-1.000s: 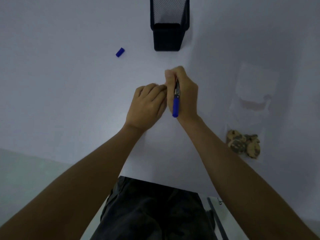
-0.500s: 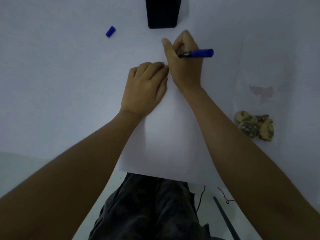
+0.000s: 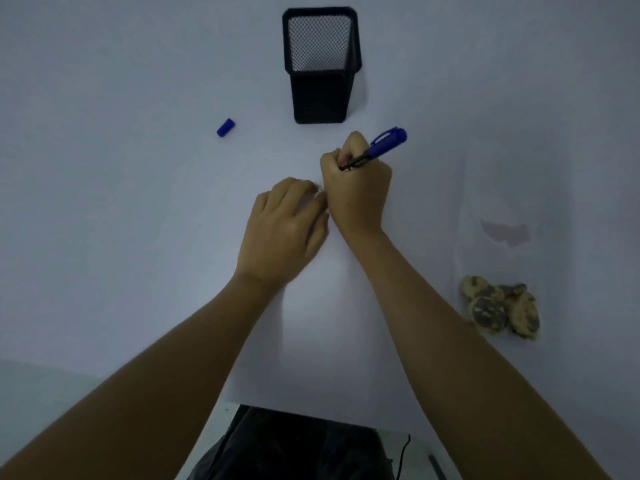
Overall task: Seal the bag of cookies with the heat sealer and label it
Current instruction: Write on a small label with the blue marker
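Note:
My right hand [image 3: 356, 188] grips a blue marker [image 3: 379, 147] with its tip pointed down at the white table [image 3: 138, 237] and its blue end sticking up to the right. My left hand [image 3: 285, 230] rests knuckles-up right beside it, fingers curled onto the table; whatever lies under the fingertips is hidden. The clear bag of cookies [image 3: 500, 306] lies flat at the right, cookies bunched at its near end, with a faint pinkish patch [image 3: 505, 232] higher up on the bag.
A black mesh pen holder [image 3: 320, 64] stands at the back, just beyond my hands. The marker's blue cap [image 3: 225, 127] lies loose to the left of the holder. The table's near edge runs just above my lap.
The marker swung from pointing toward me to pointing up and right. My left hand has stayed beside the right. The view tilted, bringing the whole pen holder into sight.

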